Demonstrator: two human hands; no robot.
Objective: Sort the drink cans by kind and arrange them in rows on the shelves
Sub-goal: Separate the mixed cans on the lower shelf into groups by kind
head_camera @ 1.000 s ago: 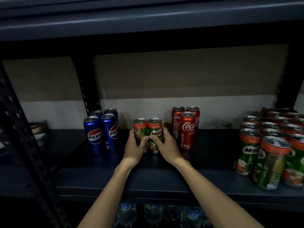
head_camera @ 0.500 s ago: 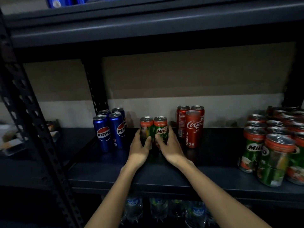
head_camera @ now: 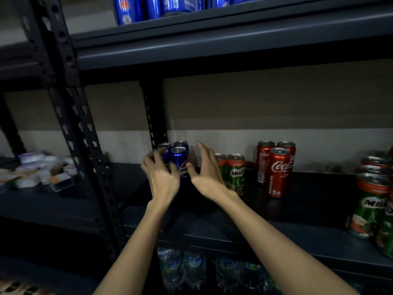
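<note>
Hands have left the two Milo cans (head_camera: 230,171) since half a second ago; we see both now at the Pepsi cans (head_camera: 177,158), and the view has swung left and up, so blue cans on the upper shelf (head_camera: 153,8) show at 12 o'clock. The Milo pair stays where it stood, between the Pepsi and the Coke cans (head_camera: 275,167).

Pepsi cans stand upright on the middle shelf (head_camera: 276,218), long axis vertical, tops up, logo of the front one facing us. They cluster at about 11 o'clock from frame centre, just beside the black upright post (head_camera: 152,124).

Left hand (head_camera: 162,177) is on the left front Pepsi can, fingers curled over its top and side, grasping it. Right hand (head_camera: 207,169) is at 3 o'clock of the Pepsi cluster, fingers spread and relaxed, grasping nothing; its thumb is near the front can, and we cannot tell if it touches. This hand partly hides the left Milo can behind it.

Coke cans, three, upright, sit at 3 o'clock of the Milo pair, apart from it. More Milo cans (head_camera: 374,201) crowd the 3 o'clock frame edge. Water bottles (head_camera: 185,269) stand on the shelf below at 6 o'clock. Blurred clutter (head_camera: 38,173) lies at 9 o'clock.
</note>
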